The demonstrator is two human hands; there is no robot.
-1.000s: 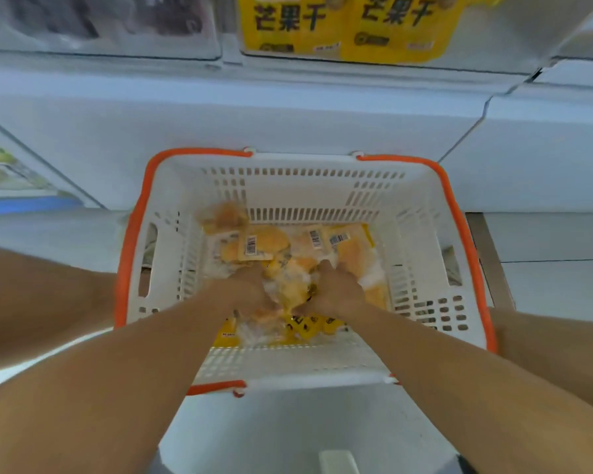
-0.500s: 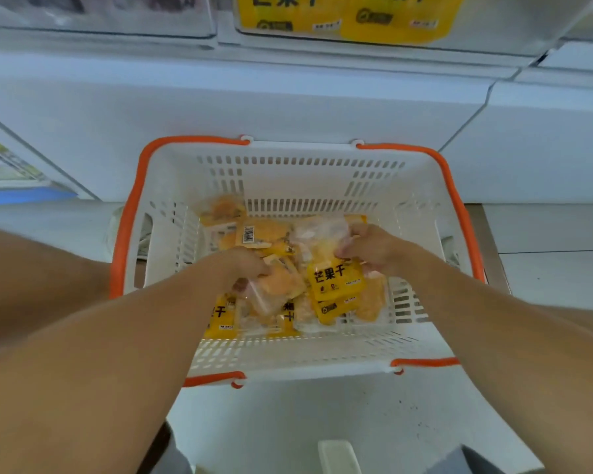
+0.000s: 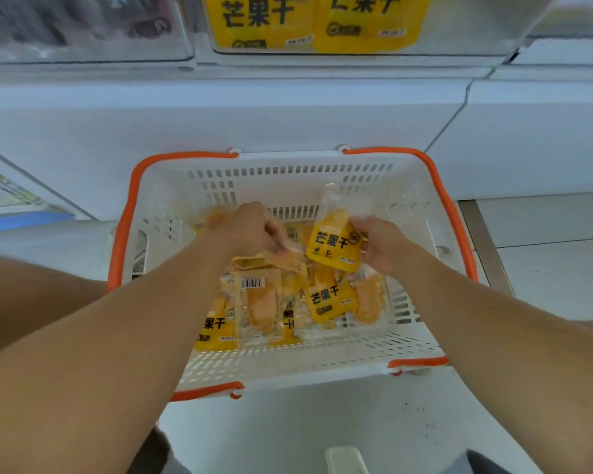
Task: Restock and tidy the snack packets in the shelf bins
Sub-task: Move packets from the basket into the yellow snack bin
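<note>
Above the white basket (image 3: 322, 364), the right hand (image 3: 379, 242) pinches one upright mango packet (image 3: 334, 246), label readable for shelving, while the left hand (image 3: 254, 229), at its nine o'clock, grips another packet (image 3: 290, 260) from the pile.

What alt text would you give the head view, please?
The right hand lifts one yellow mango packet from a white basket with orange handles, while the left hand grips another packet in the pile. Matching packets fill a shelf bin above.

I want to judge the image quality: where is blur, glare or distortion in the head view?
Head view: wide-angle bending curves the shelf edge; the top bins look soft, with slight glare; printing on the held packet is readable; lighting is even, shadows faint.
</note>
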